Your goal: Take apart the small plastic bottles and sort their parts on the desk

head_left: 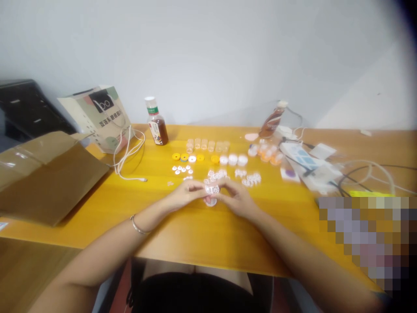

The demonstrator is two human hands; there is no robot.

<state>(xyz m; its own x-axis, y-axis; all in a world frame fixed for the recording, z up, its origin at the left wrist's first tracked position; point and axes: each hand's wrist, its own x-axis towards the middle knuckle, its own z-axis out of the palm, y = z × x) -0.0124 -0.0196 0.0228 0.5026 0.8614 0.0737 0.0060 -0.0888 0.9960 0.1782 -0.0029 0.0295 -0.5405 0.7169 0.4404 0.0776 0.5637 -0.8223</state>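
Observation:
My left hand and my right hand meet over the middle of the table, fingers closed. Between their fingertips is a small white spoked disc, slightly blurred. Just below it shows a white round piece; whether it is held or lies on the table I cannot tell. More white spoked discs lie in loose groups beyond and to the right of my hands. Several small white knobbed pieces are farther left. Behind them runs a row of yellow caps and white caps.
Clear cups stand behind the caps. Orange-and-white containers cluster rightward. A cardboard box, paper bag, white cable and drink bottle occupy the left. Another bottle and tangled cables are right.

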